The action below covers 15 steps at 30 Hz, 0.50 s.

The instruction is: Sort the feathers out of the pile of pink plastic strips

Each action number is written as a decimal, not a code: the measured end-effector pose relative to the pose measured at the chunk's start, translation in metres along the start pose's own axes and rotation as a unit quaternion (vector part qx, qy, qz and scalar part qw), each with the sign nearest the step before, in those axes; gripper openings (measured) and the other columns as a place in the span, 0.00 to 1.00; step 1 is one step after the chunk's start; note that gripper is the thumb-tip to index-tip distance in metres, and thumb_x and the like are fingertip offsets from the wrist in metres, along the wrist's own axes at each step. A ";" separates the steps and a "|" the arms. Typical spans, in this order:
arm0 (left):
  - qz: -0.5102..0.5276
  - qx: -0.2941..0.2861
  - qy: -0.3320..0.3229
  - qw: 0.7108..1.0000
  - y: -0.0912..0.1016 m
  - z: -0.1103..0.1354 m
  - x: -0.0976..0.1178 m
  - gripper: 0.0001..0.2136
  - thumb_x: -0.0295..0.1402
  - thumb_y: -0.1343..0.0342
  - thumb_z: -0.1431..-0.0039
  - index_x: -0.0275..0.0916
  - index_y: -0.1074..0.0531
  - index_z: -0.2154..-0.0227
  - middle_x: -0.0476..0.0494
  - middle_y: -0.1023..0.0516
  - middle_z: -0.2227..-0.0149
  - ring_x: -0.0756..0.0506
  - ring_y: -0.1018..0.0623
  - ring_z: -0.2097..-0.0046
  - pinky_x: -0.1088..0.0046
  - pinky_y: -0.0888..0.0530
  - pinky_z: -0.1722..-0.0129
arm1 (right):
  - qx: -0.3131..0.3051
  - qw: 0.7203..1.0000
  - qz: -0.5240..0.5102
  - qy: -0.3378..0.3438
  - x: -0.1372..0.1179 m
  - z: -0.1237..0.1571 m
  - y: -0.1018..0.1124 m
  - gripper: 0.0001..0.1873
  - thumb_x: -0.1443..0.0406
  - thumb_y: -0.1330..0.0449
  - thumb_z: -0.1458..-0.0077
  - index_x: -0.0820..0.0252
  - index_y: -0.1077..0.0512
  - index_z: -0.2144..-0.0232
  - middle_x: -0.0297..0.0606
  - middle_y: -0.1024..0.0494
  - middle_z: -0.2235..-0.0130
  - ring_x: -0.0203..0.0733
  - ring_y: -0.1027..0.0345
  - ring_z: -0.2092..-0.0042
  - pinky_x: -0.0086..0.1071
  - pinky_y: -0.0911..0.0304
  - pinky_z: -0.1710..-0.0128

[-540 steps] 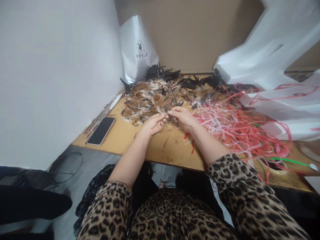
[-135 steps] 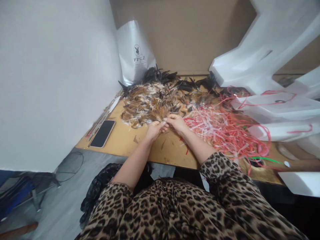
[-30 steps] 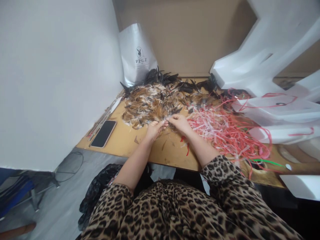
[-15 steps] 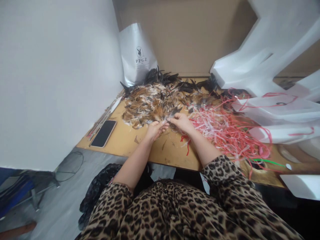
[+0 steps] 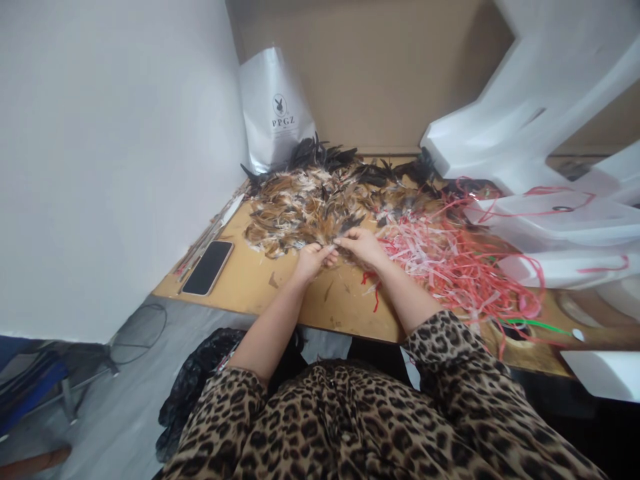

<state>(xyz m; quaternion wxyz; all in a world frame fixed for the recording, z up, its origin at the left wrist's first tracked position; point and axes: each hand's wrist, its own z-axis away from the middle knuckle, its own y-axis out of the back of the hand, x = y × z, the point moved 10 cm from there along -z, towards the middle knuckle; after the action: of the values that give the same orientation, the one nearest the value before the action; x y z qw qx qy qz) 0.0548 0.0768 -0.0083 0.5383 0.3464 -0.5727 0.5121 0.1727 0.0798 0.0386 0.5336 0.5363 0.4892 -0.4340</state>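
Observation:
My left hand [image 5: 313,259] and my right hand [image 5: 364,245] meet at the near edge of a heap of feathers [image 5: 285,217]. Both are closed, fingertips pinched together almost touching. Between them is what looks like a small feather [image 5: 327,230], brown and fluffy, its lower end hidden by the fingers. The heap behind is brown and white, with long black feathers [image 5: 325,157] along its back. Beside my right forearm lies a tangle of red and pale pink ribbon strips [image 5: 450,257].
A phone [image 5: 208,267] lies on the wooden table [image 5: 280,293] at the left. At the back stands a silver bag [image 5: 275,100]. White moulded pieces [image 5: 555,213] crowd the right side. A black plastic bag [image 5: 193,380] hangs below the table's front edge.
My left fingers have shifted slightly, and the thumb now reaches closer to my right fingertips. The pale wisp between the hands shows less. The rest looks the same.

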 end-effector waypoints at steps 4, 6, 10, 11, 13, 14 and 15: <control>-0.003 -0.009 -0.008 1.000 -0.002 0.001 0.001 0.13 0.38 0.40 0.57 0.30 0.29 0.78 0.43 0.25 0.78 0.53 0.28 0.79 0.77 0.33 0.77 | -0.020 0.998 -0.061 -0.001 0.004 -0.002 -0.004 0.15 0.57 0.35 0.65 0.64 0.31 0.80 0.32 0.28 0.79 0.31 0.40 0.77 0.27 0.45 0.74; -0.012 -0.016 -0.009 1.000 -0.003 0.001 0.001 0.13 0.38 0.40 0.57 0.30 0.29 0.78 0.44 0.26 0.80 0.53 0.29 0.79 0.77 0.34 0.78 | -0.031 0.997 -0.076 0.003 0.004 -0.002 -0.007 0.15 0.57 0.35 0.65 0.64 0.30 0.80 0.32 0.28 0.78 0.31 0.38 0.76 0.28 0.43 0.73; -0.053 -0.027 -0.008 0.998 -0.004 0.002 0.001 0.13 0.39 0.40 0.56 0.30 0.28 0.79 0.45 0.28 0.82 0.54 0.31 0.81 0.78 0.36 0.80 | -0.039 0.997 -0.067 -0.006 0.002 0.001 -0.009 0.15 0.57 0.35 0.65 0.64 0.31 0.81 0.32 0.28 0.79 0.31 0.39 0.77 0.27 0.44 0.74; -0.060 -0.028 -0.007 0.998 -0.004 0.002 0.001 0.14 0.40 0.40 0.56 0.30 0.28 0.79 0.45 0.28 0.82 0.54 0.32 0.82 0.78 0.37 0.80 | -0.029 0.998 -0.061 -0.010 0.002 0.000 -0.006 0.16 0.57 0.35 0.66 0.64 0.31 0.81 0.31 0.29 0.81 0.30 0.41 0.78 0.26 0.45 0.76; -0.065 -0.027 -0.006 0.998 -0.004 0.002 0.001 0.14 0.41 0.41 0.56 0.30 0.27 0.78 0.44 0.27 0.81 0.54 0.31 0.81 0.78 0.36 0.80 | 0.018 0.998 -0.062 -0.013 0.002 -0.003 0.009 0.16 0.56 0.35 0.66 0.63 0.32 0.81 0.28 0.33 0.84 0.28 0.46 0.81 0.26 0.49 0.79; -0.063 -0.022 -0.008 0.998 -0.003 0.001 0.002 0.15 0.41 0.41 0.55 0.30 0.27 0.77 0.42 0.26 0.80 0.54 0.30 0.80 0.78 0.36 0.79 | 0.051 0.996 -0.072 -0.014 0.002 -0.004 0.019 0.16 0.56 0.35 0.65 0.63 0.31 0.80 0.27 0.36 0.85 0.27 0.48 0.82 0.25 0.51 0.80; -0.057 -0.015 -0.011 0.998 -0.002 0.001 0.003 0.15 0.41 0.41 0.55 0.30 0.26 0.76 0.41 0.25 0.78 0.53 0.29 0.79 0.78 0.35 0.78 | 0.087 0.992 -0.088 -0.013 0.004 -0.006 0.031 0.16 0.55 0.36 0.65 0.62 0.31 0.79 0.26 0.37 0.85 0.27 0.50 0.83 0.25 0.52 0.81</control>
<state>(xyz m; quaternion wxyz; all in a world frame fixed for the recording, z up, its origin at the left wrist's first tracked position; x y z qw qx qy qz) 0.0559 0.0756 -0.0047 0.5653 0.3761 -0.5656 0.4680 0.2035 0.0873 0.0399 0.4513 0.5296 0.4879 -0.5271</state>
